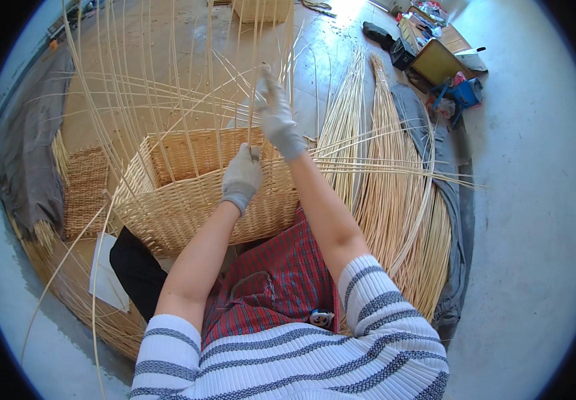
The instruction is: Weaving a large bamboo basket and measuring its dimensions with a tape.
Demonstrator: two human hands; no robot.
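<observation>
A pale wicker basket (pixel 198 210), long and rectangular, rests tilted across my lap with upright rods (pixel 174 73) rising from its walls. My left hand (pixel 242 177), in a grey-white work glove, is closed at the near rim, pinching the foot of one upright rod (pixel 252 113). Just above and to the right, my gloved right hand (pixel 278 123) reaches up beside that rod with its fingers stretched out. Its palm side is partly hidden. Loose rod ends (pixel 394 168) stick out sideways from the basket's right end.
Long bundles of peeled rods (pixel 394 193) lie on the floor to my right, partly on grey cloth (pixel 448 200). At left are a woven panel (pixel 86 190) and a cloth-covered bundle (pixel 31 160). Farther off stand another basket (pixel 261 9) and a cluttered box (pixel 441 63).
</observation>
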